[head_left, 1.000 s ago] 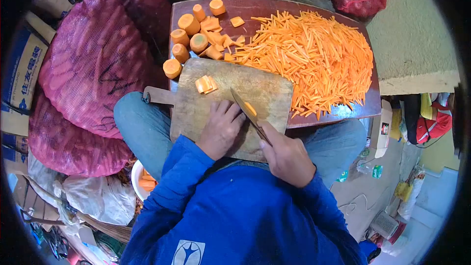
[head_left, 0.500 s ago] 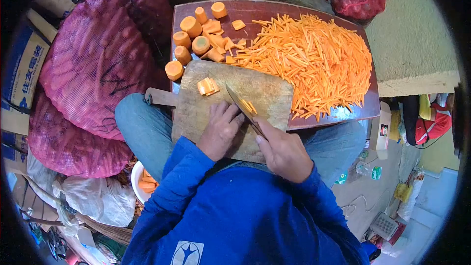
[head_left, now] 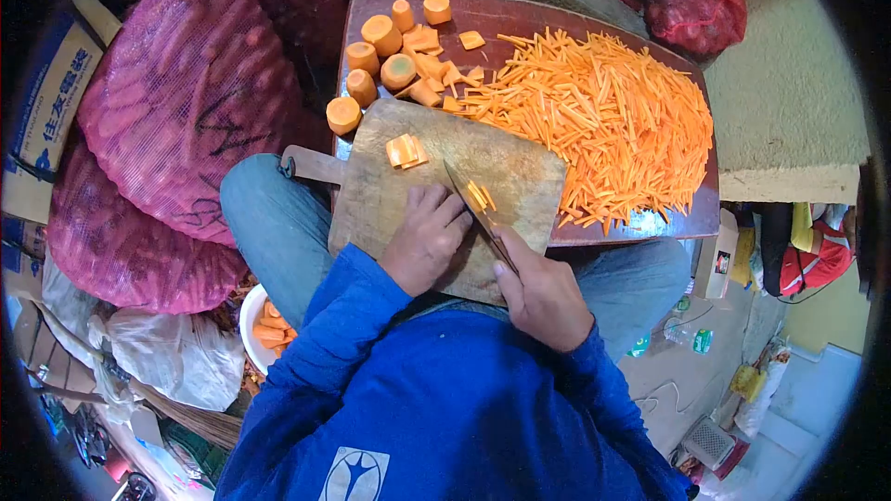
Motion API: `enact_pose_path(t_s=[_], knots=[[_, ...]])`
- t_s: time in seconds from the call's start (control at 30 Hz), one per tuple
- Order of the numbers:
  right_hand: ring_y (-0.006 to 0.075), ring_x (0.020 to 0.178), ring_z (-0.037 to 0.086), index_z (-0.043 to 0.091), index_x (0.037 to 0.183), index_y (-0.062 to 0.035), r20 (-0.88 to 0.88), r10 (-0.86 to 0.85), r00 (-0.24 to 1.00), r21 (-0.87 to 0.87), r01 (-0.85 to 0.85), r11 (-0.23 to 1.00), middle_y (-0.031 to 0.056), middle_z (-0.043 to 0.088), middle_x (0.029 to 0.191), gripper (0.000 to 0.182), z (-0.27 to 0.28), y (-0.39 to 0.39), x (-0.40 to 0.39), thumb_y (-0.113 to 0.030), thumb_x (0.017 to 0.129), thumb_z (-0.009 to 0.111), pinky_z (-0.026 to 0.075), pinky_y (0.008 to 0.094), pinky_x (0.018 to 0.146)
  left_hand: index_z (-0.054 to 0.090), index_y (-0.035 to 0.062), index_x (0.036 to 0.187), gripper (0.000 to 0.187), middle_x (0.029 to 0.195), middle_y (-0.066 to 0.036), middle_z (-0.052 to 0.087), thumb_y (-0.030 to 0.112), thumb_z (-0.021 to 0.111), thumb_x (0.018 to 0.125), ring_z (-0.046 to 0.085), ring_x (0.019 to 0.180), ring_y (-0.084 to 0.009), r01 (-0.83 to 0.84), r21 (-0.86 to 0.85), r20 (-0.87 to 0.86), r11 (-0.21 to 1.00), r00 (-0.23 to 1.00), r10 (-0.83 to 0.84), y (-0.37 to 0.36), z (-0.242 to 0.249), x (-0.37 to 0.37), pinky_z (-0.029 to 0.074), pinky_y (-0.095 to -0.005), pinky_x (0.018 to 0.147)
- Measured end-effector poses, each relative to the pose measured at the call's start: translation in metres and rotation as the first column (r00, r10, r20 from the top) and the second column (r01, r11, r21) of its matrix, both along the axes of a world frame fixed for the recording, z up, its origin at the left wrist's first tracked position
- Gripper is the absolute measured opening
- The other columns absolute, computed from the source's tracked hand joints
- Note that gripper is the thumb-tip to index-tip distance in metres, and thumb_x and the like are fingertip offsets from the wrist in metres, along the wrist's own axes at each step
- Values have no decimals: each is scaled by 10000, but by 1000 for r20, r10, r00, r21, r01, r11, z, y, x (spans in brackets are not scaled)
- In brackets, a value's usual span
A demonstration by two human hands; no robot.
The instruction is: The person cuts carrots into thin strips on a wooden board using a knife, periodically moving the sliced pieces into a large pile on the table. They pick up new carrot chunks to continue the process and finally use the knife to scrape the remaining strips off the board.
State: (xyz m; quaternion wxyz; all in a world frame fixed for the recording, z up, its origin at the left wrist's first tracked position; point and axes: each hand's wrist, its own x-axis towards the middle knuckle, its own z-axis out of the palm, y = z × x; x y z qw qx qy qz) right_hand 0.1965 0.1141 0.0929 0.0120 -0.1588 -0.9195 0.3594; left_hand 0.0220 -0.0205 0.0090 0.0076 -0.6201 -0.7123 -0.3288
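Observation:
My right hand (head_left: 549, 301) is closed around the handle of a knife (head_left: 481, 215), its blade angled across the wooden cutting board (head_left: 371, 209). Close to the blade's left side, my left hand (head_left: 429, 237) rests on the board with its fingers curled. Whatever lies under those fingertips is hidden. A few thin carrot sticks (head_left: 479, 196) lie just right of the blade. Farther up the board sits a small stack of carrot slices (head_left: 406, 151). The board's handle points left, over my knee.
Behind the board, a dark red table (head_left: 483, 14) bears a large heap of carrot strips (head_left: 603, 125) and several carrot chunks (head_left: 381, 34). Pink mesh sacks (head_left: 190, 102) stand at left. A white bowl (head_left: 249, 327) with carrot pieces is by my left leg.
The view has shifted slightly, so the board and table appear a little higher and farther right. Relative to the board, the knife has come slightly closer to my body. Both hands keep similar poses.

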Motion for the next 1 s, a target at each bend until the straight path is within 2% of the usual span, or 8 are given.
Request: enact_pose_path(t_s=[0.23, 0.47, 0.63, 0.7, 0.73, 0.8, 0.93, 1.0], knots=[[462, 913, 742, 512, 1462, -30, 57, 30, 998, -60, -27, 998, 274, 743, 994, 457, 12, 4, -2, -167, 1044, 635, 571, 565, 723, 741, -30, 1091, 312, 1076, -139, 636, 120, 698, 821, 585, 1062, -333, -16, -12, 6, 1000, 1000, 16, -1, 4, 0, 462, -476, 929], [486, 890, 733, 522, 1447, -31, 4, 2, 1000, -46, -1, 999, 289, 729, 979, 440, 12, 4, -6, -169, 1044, 631, 573, 578, 742, 734, -37, 1082, 299, 1029, -138, 630, 110, 694, 824, 584, 1035, -340, -8, 37, -3, 999, 1000, 8, 0, 1, 0, 467, -473, 925], [489, 889, 733, 527, 1437, -31, 103, -32, 994, -89, 41, 995, 286, 732, 986, 431, 2, 4, -7, -161, 1039, 632, 572, 580, 741, 728, -36, 1074, 299, 1030, -143, 630, 106, 696, 813, 587, 1026, -339, -29, 35, 3, 999, 1000, 29, 2, 0, 2, 477, -470, 921], [487, 889, 735, 531, 1429, -31, -29, 8, 1000, -21, -8, 1000, 287, 733, 991, 425, -3, 5, -12, -157, 1037, 634, 572, 581, 738, 726, -37, 1073, 296, 1032, -145, 631, 103, 693, 815, 588, 1026, -339, -29, 44, 3, 999, 1000, 29, 1, -1, 3, 480, -468, 921], [487, 889, 735, 531, 1429, -31, -36, 8, 999, -19, -9, 1000, 287, 733, 991, 425, 3, 4, -10, -157, 1037, 634, 572, 581, 738, 724, -39, 1074, 294, 1034, -149, 631, 102, 691, 818, 587, 1027, -340, -22, 48, 5, 999, 1000, 22, 2, -2, 3, 483, -469, 919], [488, 879, 734, 536, 1421, -30, 37, 2, 999, -63, 0, 998, 282, 737, 984, 416, 19, 0, -5, -156, 1037, 634, 570, 581, 734, 722, -41, 1075, 291, 1036, -153, 631, 100, 688, 822, 587, 1027, -342, -26, 43, 14, 999, 1000, 26, 0, -1, 3, 485, -469, 917], [487, 864, 734, 540, 1415, -30, 112, -39, 993, -112, 52, 992, 286, 734, 966, 408, 3, 4, -10, -154, 1038, 631, 569, 578, 721, 718, -44, 1058, 278, 1046, -161, 633, 94, 694, 818, 592, 1030, -350, -35, 68, -5, 997, 999, 36, 1, 1, 3, 490, -472, 916], [489, 859, 733, 537, 1417, -30, -22, 3, 1000, -27, -4, 1000, 292, 730, 954, 408, 1, 5, -15, -147, 1038, 634, 568, 579, 720, 717, -44, 1053, 274, 1049, -163, 634, 91, 698, 815, 594, 1030, -353, -26, 64, -2, 998, 1000, 27, 1, 1, 5, 492, -471, 913]])
